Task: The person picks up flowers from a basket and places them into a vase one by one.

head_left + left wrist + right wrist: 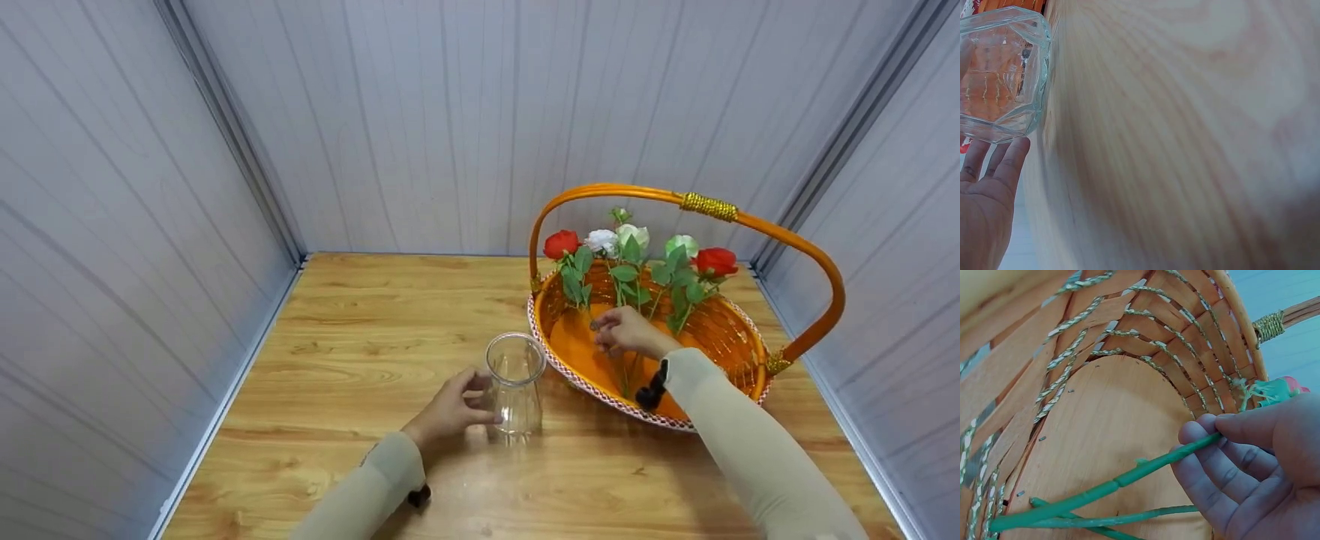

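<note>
Pinching one green stem [1117, 484]

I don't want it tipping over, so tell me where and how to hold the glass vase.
I'd take the glass vase round its side wall, below the rim, coming from the left, as the left hand does. Its mouth faces up, and the basket sits close on its right, likely leaving less room there.

A booth-like space: pale streaked panels [480, 112] at nine, twelve and three o'clock, metal-trimmed corners [238, 142], wood-grain tabletop [360, 322].
</note>
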`<action>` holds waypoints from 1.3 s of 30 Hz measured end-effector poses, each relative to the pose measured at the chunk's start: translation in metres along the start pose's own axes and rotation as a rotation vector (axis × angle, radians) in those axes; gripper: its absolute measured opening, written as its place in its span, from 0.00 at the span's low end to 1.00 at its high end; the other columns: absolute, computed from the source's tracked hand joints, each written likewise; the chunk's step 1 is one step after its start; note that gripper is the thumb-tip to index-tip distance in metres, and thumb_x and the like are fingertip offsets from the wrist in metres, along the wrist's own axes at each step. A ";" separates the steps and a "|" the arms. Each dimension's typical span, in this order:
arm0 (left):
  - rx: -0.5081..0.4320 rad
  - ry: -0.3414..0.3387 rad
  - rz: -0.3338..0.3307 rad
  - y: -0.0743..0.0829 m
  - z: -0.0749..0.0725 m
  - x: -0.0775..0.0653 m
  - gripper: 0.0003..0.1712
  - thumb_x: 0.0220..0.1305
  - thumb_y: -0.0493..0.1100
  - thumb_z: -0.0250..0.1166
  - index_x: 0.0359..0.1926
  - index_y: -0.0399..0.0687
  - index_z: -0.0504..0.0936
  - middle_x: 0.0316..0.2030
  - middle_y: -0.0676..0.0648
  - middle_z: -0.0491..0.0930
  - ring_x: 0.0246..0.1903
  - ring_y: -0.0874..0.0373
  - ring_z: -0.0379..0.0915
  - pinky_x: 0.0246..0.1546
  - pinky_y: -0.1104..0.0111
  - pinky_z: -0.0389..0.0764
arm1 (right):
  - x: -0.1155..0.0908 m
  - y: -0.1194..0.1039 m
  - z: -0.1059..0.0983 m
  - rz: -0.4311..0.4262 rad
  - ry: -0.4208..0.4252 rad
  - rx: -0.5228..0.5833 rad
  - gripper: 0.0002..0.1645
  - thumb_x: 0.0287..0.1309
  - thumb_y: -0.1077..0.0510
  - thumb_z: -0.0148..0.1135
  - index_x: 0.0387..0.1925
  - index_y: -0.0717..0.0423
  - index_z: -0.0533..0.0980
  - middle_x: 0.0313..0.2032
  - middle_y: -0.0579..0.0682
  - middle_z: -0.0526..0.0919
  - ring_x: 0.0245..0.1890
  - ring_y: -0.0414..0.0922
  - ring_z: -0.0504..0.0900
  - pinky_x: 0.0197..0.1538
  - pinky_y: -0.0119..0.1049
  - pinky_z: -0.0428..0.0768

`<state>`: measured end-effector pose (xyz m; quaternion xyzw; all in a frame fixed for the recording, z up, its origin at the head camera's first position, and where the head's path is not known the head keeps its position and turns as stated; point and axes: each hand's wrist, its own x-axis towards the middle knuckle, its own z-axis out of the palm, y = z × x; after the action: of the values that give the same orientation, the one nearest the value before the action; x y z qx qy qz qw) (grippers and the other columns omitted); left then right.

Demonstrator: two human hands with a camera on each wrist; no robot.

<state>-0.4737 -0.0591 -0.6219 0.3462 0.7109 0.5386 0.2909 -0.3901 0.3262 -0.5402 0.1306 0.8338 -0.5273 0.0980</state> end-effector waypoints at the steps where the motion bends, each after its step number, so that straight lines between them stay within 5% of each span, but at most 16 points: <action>1: 0.002 -0.001 0.002 0.000 0.000 0.000 0.35 0.61 0.41 0.82 0.65 0.45 0.75 0.68 0.39 0.78 0.72 0.36 0.74 0.76 0.45 0.76 | -0.001 -0.001 -0.001 -0.001 0.004 0.005 0.25 0.77 0.69 0.55 0.70 0.77 0.71 0.49 0.67 0.88 0.40 0.48 0.90 0.41 0.41 0.92; 13: 0.005 -0.020 0.010 -0.001 -0.003 0.004 0.36 0.62 0.42 0.82 0.67 0.47 0.74 0.68 0.40 0.77 0.73 0.38 0.73 0.76 0.46 0.77 | -0.011 -0.020 -0.016 -0.001 0.054 0.120 0.20 0.81 0.68 0.52 0.67 0.73 0.73 0.43 0.54 0.89 0.37 0.43 0.90 0.40 0.38 0.92; 20: 0.008 -0.014 0.020 -0.001 -0.003 0.003 0.35 0.62 0.42 0.82 0.65 0.45 0.74 0.68 0.40 0.78 0.72 0.37 0.73 0.76 0.45 0.77 | -0.019 -0.032 -0.018 -0.016 0.063 0.121 0.25 0.82 0.65 0.53 0.72 0.75 0.68 0.45 0.54 0.90 0.38 0.42 0.90 0.48 0.46 0.94; 31: 0.003 -0.011 0.015 -0.002 0.000 0.001 0.35 0.60 0.40 0.82 0.65 0.44 0.75 0.66 0.40 0.79 0.70 0.37 0.75 0.75 0.47 0.78 | -0.029 -0.046 -0.014 -0.040 0.055 0.145 0.23 0.81 0.64 0.56 0.70 0.73 0.71 0.43 0.52 0.91 0.42 0.49 0.92 0.47 0.44 0.94; 39: 0.008 -0.016 0.021 -0.001 -0.001 0.000 0.36 0.63 0.39 0.81 0.68 0.42 0.73 0.68 0.37 0.77 0.72 0.34 0.73 0.76 0.45 0.77 | -0.038 -0.057 -0.012 -0.074 0.065 0.208 0.25 0.82 0.63 0.56 0.71 0.74 0.68 0.42 0.48 0.91 0.40 0.44 0.91 0.44 0.39 0.94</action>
<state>-0.4746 -0.0596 -0.6231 0.3590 0.7071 0.5360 0.2894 -0.3727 0.3100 -0.4752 0.1263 0.7815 -0.6098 0.0376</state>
